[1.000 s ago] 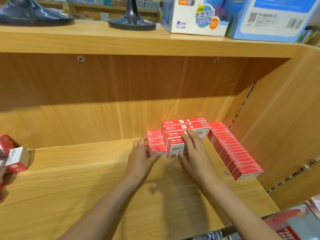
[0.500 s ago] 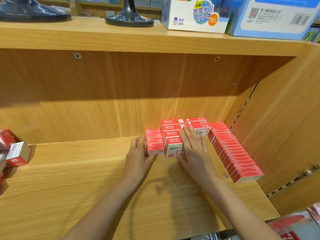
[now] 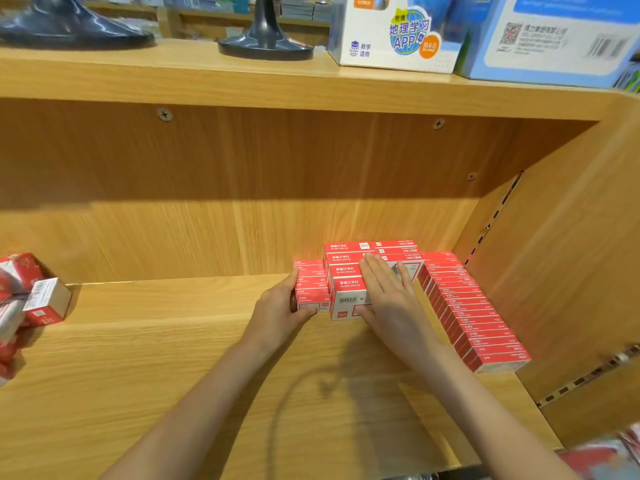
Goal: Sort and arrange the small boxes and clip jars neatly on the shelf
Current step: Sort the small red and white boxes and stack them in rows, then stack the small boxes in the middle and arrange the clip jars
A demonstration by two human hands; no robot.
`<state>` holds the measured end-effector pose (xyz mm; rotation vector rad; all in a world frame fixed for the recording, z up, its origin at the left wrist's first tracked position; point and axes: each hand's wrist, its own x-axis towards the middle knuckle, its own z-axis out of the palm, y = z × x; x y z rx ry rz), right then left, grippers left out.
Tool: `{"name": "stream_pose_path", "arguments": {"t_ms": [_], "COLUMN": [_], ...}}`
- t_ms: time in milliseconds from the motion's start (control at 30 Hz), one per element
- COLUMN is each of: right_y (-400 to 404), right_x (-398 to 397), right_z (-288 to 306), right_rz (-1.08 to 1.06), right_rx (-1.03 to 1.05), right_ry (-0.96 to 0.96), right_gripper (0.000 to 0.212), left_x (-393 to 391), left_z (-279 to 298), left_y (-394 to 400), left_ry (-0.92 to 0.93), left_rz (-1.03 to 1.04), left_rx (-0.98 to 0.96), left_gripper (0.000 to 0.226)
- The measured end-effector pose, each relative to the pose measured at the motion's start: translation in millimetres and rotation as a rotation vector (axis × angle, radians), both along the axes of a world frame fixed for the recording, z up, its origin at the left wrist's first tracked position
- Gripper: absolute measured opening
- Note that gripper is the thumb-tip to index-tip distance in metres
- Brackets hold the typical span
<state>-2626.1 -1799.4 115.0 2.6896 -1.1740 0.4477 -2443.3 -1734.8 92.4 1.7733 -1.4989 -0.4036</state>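
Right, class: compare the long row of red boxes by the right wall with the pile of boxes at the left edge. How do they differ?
The long row stands in tidy order, boxes packed face to face; the left pile is jumbled, boxes tilted at odd angles. The row sits beside the right wall; the pile is partly cut off by the picture's left edge. Both are red-and-white small boxes on the same wooden shelf.

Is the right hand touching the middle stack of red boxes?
Touching. In the head view the right hand lies flat with straight fingers on the middle stack of red boxes.
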Motion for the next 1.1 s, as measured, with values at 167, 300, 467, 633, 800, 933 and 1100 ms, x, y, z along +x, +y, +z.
{"name": "stream_pose_path", "arguments": {"t_ms": [167,300,467,633,800,933,1100], "right_y": [1,5,19,47,89,131,160], "right_x": [-6,-2,32,96,180,253,341], "right_z": [17,27,31,29,26,14,-3], "right_rz": [0.107,0.139,0.217,0.286,0.324,0.399,0.501], "right_rx": [0.198,0.219,0.133,0.238,0.443,0.725,0.742], "right_ry": [-0.061,-0.237,-0.362,-0.328,-0.283,-0.278,-0.161], "right_gripper": [0.077,0.06,0.031,0.032,0.043,0.06,0.074], "left_x": [9,19,43,82,146,209,272], "left_z": [-6,-3,3,16,31,46,40], "left_y": [1,23,58,93,151,211,257], "left_ry": [0.11,0.091,-0.019,-0.091,-0.255,-0.474,-0.627], "left_rz": [-0.09,0.07,0.245,0.303,0.329,0.372,0.357], "left_rx": [0.03,-0.083,-0.213,-0.211,-0.201,-0.14,0.097], "left_gripper": [0.088,0.062,0.032,0.032,0.036,0.036,0.046]}}
